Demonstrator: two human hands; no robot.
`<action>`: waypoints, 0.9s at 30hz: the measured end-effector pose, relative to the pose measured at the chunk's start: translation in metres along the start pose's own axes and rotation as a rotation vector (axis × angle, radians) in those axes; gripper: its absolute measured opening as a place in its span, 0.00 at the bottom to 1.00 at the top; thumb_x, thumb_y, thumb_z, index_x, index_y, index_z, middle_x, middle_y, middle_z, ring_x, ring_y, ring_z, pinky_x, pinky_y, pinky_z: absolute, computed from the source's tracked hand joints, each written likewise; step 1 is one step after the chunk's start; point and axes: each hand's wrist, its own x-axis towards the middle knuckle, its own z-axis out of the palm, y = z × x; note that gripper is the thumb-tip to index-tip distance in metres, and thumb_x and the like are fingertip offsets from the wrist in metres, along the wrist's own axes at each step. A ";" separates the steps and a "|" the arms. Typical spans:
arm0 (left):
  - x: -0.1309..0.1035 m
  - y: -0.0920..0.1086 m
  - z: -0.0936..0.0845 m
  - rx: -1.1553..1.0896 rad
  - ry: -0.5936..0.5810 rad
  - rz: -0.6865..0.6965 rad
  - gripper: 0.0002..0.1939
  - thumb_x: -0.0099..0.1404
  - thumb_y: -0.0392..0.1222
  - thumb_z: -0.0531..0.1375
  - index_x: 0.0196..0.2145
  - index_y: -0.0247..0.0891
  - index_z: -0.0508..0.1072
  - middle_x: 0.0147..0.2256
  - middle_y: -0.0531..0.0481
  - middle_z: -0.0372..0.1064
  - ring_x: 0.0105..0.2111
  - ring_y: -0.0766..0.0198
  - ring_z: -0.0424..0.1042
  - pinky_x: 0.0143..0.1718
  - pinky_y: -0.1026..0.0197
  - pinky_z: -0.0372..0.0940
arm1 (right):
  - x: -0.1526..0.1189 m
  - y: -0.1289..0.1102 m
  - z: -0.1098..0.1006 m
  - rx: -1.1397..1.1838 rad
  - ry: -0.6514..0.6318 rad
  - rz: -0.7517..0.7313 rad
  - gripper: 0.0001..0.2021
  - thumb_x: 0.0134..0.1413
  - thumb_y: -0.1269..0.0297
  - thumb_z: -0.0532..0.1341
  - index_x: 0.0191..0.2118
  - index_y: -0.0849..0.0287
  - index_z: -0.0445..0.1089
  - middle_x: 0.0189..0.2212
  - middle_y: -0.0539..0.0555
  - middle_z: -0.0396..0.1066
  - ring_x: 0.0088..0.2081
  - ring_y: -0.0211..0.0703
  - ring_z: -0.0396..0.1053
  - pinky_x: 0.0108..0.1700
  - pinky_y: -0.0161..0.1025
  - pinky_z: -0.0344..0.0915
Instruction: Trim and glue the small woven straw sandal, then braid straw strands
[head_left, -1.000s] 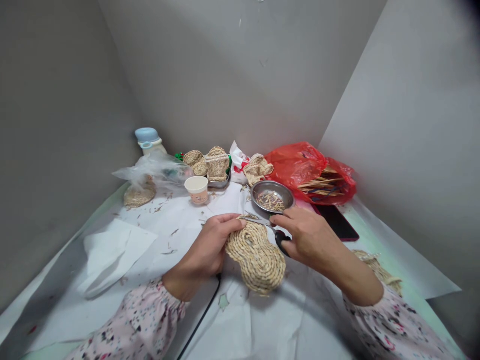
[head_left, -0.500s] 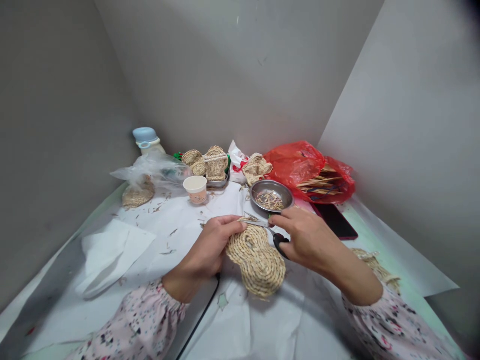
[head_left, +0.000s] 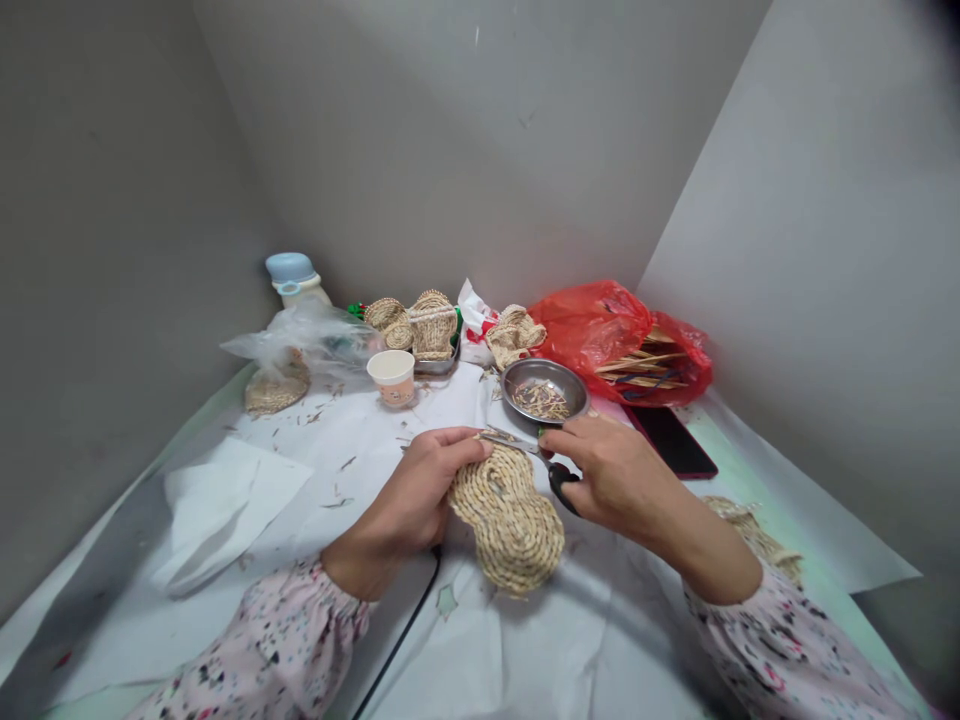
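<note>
A woven straw sole (head_left: pixel 517 535), shaped like a figure eight with coiled braids, hangs tilted over the table. My left hand (head_left: pixel 427 480) is closed on its upper left edge, thumb on top. In my right hand (head_left: pixel 611 465) are scissors (head_left: pixel 560 480) with black handles, my fingers in the loops. Their blades lie across the sole's top edge, close to my left thumb. Whether the blades are parted is hard to make out. Just beyond the scissors stands a metal bowl (head_left: pixel 517 405) with short straw clippings in it.
A paper cup (head_left: pixel 391 380), a plastic bag (head_left: pixel 315 335), a bottle (head_left: pixel 292 275) and woven straw pieces (head_left: pixel 433 325) stand at the back. A red bag (head_left: pixel 592 325) of straw and a phone (head_left: pixel 671 442) lie right. A black cable (head_left: pixel 401 635) runs to the front edge.
The sole has shifted slightly to the left, its lower end swinging with it. Both hands keep their grips, and the scissors stay at the top edge.
</note>
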 end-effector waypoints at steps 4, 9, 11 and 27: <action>0.001 -0.001 -0.002 0.001 0.001 0.003 0.08 0.49 0.32 0.66 0.30 0.30 0.76 0.26 0.44 0.76 0.24 0.61 0.74 0.30 0.61 0.67 | 0.000 0.001 0.000 -0.004 -0.007 0.000 0.13 0.45 0.75 0.58 0.38 0.58 0.73 0.31 0.56 0.72 0.34 0.46 0.66 0.38 0.41 0.58; 0.003 -0.002 -0.004 0.006 -0.010 0.004 0.07 0.50 0.32 0.65 0.30 0.30 0.76 0.26 0.44 0.76 0.24 0.61 0.74 0.29 0.61 0.67 | 0.001 0.002 0.001 0.028 -0.037 0.015 0.14 0.44 0.75 0.58 0.38 0.59 0.73 0.31 0.55 0.73 0.34 0.45 0.66 0.38 0.41 0.59; 0.003 -0.002 -0.004 0.006 -0.011 0.002 0.06 0.50 0.32 0.65 0.29 0.29 0.76 0.25 0.44 0.76 0.24 0.61 0.74 0.29 0.61 0.67 | 0.001 0.003 0.002 0.064 -0.046 0.031 0.15 0.43 0.76 0.58 0.39 0.58 0.74 0.30 0.55 0.73 0.34 0.45 0.67 0.38 0.40 0.59; -0.001 -0.001 -0.003 0.048 -0.045 0.073 0.11 0.52 0.36 0.66 0.35 0.32 0.75 0.31 0.43 0.77 0.30 0.58 0.75 0.35 0.58 0.68 | 0.000 0.019 -0.015 0.101 0.010 0.477 0.14 0.50 0.65 0.63 0.44 0.57 0.73 0.34 0.56 0.76 0.34 0.48 0.71 0.34 0.40 0.63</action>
